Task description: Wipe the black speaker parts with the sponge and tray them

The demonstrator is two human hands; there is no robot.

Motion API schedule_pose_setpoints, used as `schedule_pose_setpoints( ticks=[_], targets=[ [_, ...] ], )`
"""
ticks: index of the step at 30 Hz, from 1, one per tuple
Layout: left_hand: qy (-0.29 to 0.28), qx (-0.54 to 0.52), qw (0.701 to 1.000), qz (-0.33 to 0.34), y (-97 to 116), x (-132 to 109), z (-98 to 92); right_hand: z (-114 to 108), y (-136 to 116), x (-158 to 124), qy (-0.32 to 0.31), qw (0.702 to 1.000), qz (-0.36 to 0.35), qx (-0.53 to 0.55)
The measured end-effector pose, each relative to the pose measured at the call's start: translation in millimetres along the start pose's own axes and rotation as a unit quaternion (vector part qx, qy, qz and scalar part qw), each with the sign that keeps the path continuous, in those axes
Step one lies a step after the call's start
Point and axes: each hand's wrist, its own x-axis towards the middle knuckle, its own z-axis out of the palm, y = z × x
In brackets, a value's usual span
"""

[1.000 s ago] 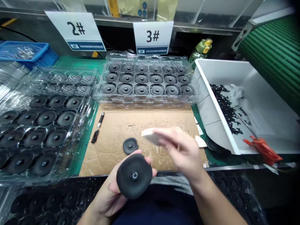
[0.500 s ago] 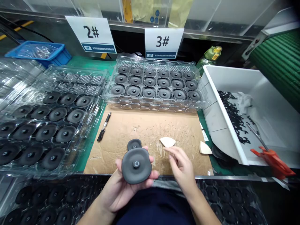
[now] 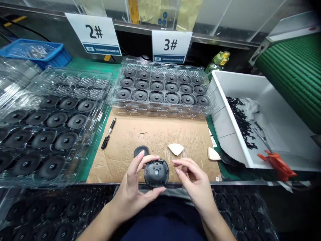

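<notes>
My left hand (image 3: 136, 189) grips a black rounded plastic cover (image 3: 156, 174) by its edges, thumb below and fingers above. The cover's inner side faces me, showing small posts and a pale round spot in the middle. Just right of it is my right hand (image 3: 194, 177), thumb and forefinger slightly apart, with nothing visible between them. Behind my left fingers a second black cover (image 3: 140, 150) lies on the cardboard sheet (image 3: 125, 134), partly hidden. Two cream wedge-shaped pads (image 3: 176, 149) (image 3: 213, 154) rest on the cardboard, one near my right hand and one at its right edge.
Clear trays of black covers stand behind (image 3: 160, 108) and left (image 3: 82, 134). A pen (image 3: 108, 134) lies on the cardboard. On the right, a white bin (image 3: 232, 134) holds small black parts; orange-handled cutters (image 3: 278, 164) hang over its rim. A blue basket (image 3: 57, 58) sits back left.
My left hand has turned the cover over, from its smooth outer face to its inner side, and shifted it slightly right. My right hand stays beside it. The view has moved a little.
</notes>
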Motion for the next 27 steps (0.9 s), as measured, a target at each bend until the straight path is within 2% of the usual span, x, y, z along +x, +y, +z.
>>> schedule_pose_setpoints(
  ticks=[3,5,8,11,14,19,22,27],
  targets=[
    [-0.008,-0.021,1.0,-0.014,1.6,-3.3,-1.5,-1.2,-17.1,-0.7,-0.048,0.996,0.02,0.069],
    [-0.014,-0.037,0.998,-0.038,2.3,-5.9,-3.1,-1.7,-24.7,1.6,-0.106,0.987,0.046,0.108],
    [-0.025,-0.069,0.994,-0.087,4.3,-8.9,-6.5,-3.7,-31.3,7.5,-0.207,0.958,0.095,0.172],
    [-0.066,-0.088,0.986,-0.125,7.3,-10.1,-10.2,-6.8,-35.5,13.0,-0.277,0.928,0.125,0.217],
    [-0.107,-0.138,0.97,-0.167,10.8,-9.5,-11.8,-8.5,-38.9,15.2,-0.308,0.913,0.134,0.23],
    [-0.147,-0.235,0.934,-0.224,15.4,-7.1,-10.1,-8.1,-37.3,11.2,-0.325,0.894,0.139,0.275],
    [-0.143,-0.218,0.943,-0.208,14.7,-7.4,-8.7,-8.0,-32.4,5.8,-0.3,0.905,0.138,0.269],
    [-0.099,-0.205,0.954,-0.195,11.4,-8.7,-5.4,-7.9,-29.2,-5.5,-0.201,0.928,0.156,0.272]
  ],
)
